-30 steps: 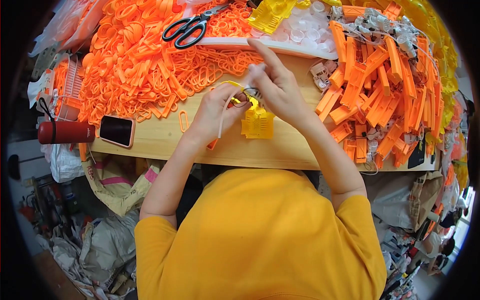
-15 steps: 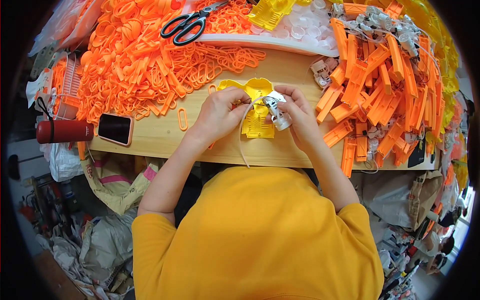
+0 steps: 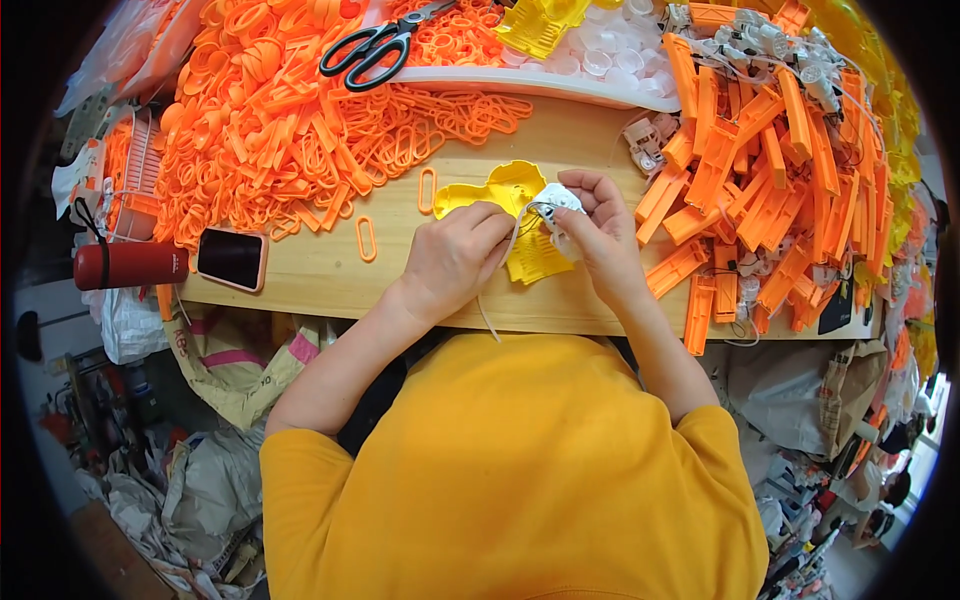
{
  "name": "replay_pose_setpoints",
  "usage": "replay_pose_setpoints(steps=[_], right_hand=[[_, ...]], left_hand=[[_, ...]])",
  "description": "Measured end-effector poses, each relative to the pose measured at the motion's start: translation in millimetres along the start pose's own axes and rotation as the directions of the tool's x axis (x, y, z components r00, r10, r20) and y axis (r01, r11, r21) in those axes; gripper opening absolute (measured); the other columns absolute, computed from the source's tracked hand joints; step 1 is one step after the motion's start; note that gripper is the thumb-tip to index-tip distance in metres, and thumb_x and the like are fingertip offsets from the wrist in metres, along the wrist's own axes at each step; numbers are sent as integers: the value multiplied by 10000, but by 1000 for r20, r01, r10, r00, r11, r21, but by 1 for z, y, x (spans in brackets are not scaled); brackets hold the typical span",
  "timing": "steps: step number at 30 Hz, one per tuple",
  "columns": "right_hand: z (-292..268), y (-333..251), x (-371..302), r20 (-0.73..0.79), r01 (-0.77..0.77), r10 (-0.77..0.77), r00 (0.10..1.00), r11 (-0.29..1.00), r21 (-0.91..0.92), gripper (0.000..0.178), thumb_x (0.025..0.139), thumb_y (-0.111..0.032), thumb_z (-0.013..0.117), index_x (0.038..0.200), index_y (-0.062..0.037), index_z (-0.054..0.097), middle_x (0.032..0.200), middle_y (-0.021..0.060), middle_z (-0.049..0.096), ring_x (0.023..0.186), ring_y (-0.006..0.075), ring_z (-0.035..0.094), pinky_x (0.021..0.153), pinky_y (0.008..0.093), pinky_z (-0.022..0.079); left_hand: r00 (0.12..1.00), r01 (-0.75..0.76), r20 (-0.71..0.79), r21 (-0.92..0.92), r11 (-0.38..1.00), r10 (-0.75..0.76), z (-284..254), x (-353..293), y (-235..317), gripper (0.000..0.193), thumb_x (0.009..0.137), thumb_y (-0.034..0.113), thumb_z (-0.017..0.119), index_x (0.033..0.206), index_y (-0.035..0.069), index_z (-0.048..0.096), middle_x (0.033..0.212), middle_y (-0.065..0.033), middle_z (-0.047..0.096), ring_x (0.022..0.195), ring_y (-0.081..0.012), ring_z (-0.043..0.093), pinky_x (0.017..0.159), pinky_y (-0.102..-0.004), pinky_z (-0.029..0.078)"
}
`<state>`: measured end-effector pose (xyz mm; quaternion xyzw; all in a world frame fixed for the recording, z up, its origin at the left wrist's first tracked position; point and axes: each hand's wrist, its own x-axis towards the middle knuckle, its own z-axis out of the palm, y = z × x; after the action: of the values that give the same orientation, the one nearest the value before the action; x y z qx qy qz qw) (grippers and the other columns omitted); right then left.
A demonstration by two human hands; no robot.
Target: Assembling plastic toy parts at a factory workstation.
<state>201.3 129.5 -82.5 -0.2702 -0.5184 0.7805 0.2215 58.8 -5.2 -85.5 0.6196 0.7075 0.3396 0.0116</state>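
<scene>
At frame centre, the right hand [image 3: 600, 235] pinches a small white part [image 3: 553, 200] against a yellow plastic shell [image 3: 520, 225] on the wooden table [image 3: 400, 275]. The left hand [image 3: 455, 255] is closed on a thin white cord [image 3: 505, 250]. A hard tug on the cord could dislodge the part. Loose orange strips [image 3: 740, 180] crowd the right.
</scene>
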Motion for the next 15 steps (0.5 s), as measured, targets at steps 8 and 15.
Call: replay_pose_setpoints(steps=[8,15], right_hand=[[0,-17,6,-24,40,-42,999,998,-57,483,841,2,654,1269,13,430,1087,110,641,941,126,623,826,235,503],[9,-10,4,-5,95,-99,995,959,-267,716,791,-58,748,1359,-8,315,1056,132,652,896,158,640,781,264,513]], left_hand=[[914,350,45,-587,730,-402,-25,8,2,397,728,-14,641,1123,22,629,977,-112,652,872,-215,634,762,-309,498],[996,-50,-83,-122,991,40,-9,28,26,581,681,9,652,1238,122,532,1061,-143,573,988,-323,574,866,-409,456]])
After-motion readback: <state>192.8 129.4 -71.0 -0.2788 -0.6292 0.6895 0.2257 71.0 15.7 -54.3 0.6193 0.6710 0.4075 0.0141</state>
